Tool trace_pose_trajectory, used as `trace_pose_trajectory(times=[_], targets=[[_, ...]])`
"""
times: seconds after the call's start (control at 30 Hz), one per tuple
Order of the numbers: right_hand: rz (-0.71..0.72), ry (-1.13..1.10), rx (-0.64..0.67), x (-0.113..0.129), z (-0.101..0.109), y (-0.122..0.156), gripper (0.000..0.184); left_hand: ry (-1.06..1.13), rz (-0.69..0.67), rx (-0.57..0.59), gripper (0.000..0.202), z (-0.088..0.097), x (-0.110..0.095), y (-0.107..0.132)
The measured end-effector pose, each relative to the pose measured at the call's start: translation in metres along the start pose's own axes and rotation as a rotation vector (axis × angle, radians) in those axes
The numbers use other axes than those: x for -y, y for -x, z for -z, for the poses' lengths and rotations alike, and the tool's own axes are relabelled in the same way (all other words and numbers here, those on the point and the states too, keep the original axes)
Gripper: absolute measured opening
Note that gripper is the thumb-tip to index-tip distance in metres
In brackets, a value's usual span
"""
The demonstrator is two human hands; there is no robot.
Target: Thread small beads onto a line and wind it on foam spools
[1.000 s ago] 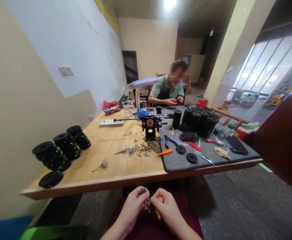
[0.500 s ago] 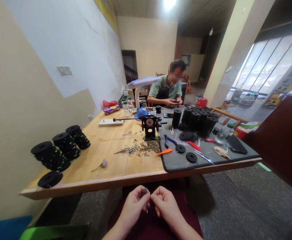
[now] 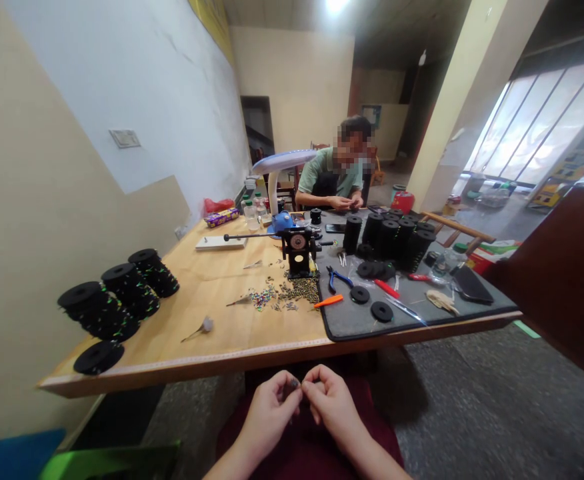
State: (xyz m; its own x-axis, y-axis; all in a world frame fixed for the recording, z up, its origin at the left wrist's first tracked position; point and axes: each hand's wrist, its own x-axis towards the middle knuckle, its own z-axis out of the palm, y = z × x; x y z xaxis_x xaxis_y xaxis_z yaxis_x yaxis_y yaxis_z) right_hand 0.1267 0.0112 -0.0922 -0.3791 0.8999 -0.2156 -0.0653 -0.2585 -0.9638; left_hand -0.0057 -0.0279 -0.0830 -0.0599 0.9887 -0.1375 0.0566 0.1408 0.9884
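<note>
"Question: how do the left hand point(image 3: 274, 405) and the right hand point(image 3: 330, 401) stand?"

"Together, thumb tips just about meeting. The left pinches a small dark piece point(image 3: 295, 384). The right's thumb and finger are pressed together too, but I can't tell whether anything thin is caught between them."

"And where is that piece?"

"Between the two hands, above the maroon cloth point(image 3: 295, 457), off the near edge of the surface point(image 3: 212, 267)."

"How would you handle something so small?"

"Judging by the pose, I'd let the left be the steady one and do the fine moves with the right. Light pinch, wrists low, fingertips turned so the eyes can see past them. Tucking the elbows in should help as well."

"What's the risk?"

"A slip, I'd say. It could get lost on the dark cloth. Leaning nearer the surface might be safer, though well away from the loose brassy pieces point(image 3: 305, 290) and coloured bits point(image 3: 262, 298), where it might get mixed in."
</note>
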Motion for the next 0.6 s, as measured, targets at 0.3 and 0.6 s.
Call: trace_pose_trajectory(times=[0.3,0.6], targets=[[-0.024,-0.169,-0.026,0.0019,0.0052,-0.0019,0.033,-0.005,-0.01,-0.031,0.016,-0.0003,-0.0028,-0.0028],[-0.015,-0.172,0.005,0.001,0.0031,-0.0012,0.031,-0.081,-0.073,-0.058,0.018,0.0007,-0.0073,-0.0029]])
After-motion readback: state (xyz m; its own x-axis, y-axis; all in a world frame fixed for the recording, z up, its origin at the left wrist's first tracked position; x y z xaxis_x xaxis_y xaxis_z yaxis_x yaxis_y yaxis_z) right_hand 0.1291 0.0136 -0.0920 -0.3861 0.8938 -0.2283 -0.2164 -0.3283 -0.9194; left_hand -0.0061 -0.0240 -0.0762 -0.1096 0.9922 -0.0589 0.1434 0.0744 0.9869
